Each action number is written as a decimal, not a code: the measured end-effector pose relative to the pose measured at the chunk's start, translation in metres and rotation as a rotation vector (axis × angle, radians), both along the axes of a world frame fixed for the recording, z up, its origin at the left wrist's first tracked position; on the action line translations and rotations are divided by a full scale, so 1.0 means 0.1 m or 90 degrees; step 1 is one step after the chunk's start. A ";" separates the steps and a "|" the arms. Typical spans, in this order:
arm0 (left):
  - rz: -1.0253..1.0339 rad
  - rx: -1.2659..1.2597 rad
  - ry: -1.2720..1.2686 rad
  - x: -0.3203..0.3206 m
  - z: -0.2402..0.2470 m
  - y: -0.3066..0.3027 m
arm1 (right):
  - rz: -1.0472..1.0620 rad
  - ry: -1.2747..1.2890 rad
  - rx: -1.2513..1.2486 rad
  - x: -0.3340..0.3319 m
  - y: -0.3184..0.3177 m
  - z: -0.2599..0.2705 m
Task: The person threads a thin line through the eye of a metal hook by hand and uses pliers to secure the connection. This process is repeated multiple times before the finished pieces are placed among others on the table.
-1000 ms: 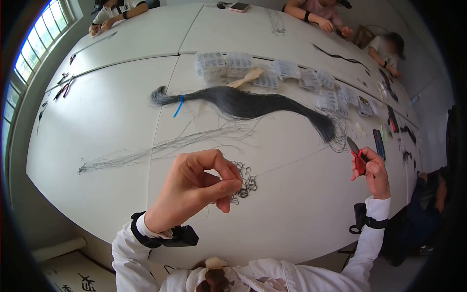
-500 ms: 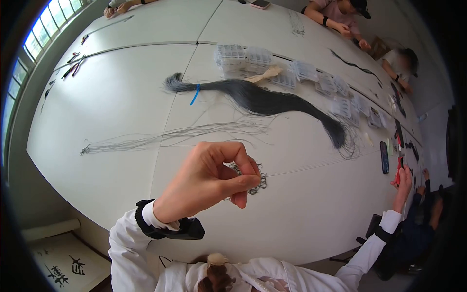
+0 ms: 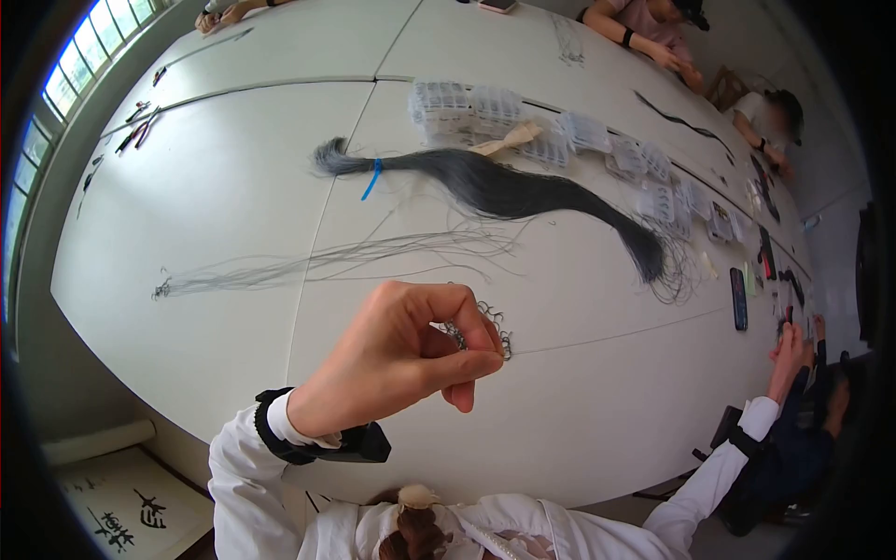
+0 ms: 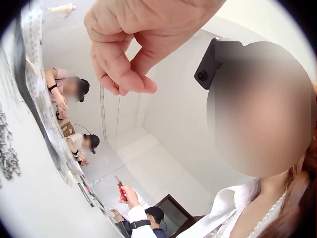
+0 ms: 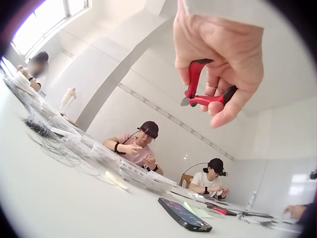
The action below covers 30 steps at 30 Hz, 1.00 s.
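My left hand [image 3: 397, 341] pinches the end of a fine strand [image 3: 616, 335] between thumb and forefinger. Rightward from there the strand runs nearly straight across the table toward my right hand [image 3: 789, 359], which is stretched out past the right edge. Pliers with red and black handles [image 5: 197, 79] are gripped in that hand, their handles spread apart in the right wrist view. Small dark hooks [image 3: 506, 338] lie in a pile behind my left fingers, partly hidden by them. Beyond the pile lies a thick bundle of dark strands [image 3: 504, 189] tied with a blue band [image 3: 372, 179].
A thin spread of loose strands [image 3: 308, 261] lies left of centre. Clear plastic boxes [image 3: 439, 103] line the table's middle seam. A phone [image 3: 739, 299] lies at the right, and more pliers [image 3: 140, 131] at the far left. Other people [image 5: 141, 144] sit around the table.
My right hand has swung out to the right with the pliers, and the strand now spans farther. The left hand keeps its pinch; the head view has shifted.
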<state>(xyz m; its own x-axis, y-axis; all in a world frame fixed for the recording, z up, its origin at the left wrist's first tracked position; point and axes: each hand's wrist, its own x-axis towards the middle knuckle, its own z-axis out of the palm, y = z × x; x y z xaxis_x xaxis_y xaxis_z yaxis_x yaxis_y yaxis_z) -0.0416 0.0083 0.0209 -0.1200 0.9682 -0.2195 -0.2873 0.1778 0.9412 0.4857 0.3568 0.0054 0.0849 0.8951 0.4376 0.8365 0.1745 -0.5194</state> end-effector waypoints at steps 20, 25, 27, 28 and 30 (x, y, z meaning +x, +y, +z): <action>0.074 0.180 0.228 0.27 0.08 -0.11 | 0.720 -0.264 -0.072 -2.90 -1.39 -0.07; 0.055 0.170 0.228 0.24 0.08 -0.09 | 0.814 -0.320 -0.031 -3.21 -1.30 -0.41; 0.049 0.162 0.219 0.23 0.08 -0.09 | 0.816 -0.332 -0.034 -3.26 -1.26 -0.47; 0.043 0.155 0.210 0.23 0.08 -0.08 | 0.822 -0.345 -0.022 -3.28 -1.25 -0.50; 0.045 0.144 0.191 0.23 0.06 -0.07 | 0.822 -0.355 -0.011 -3.30 -1.24 -0.55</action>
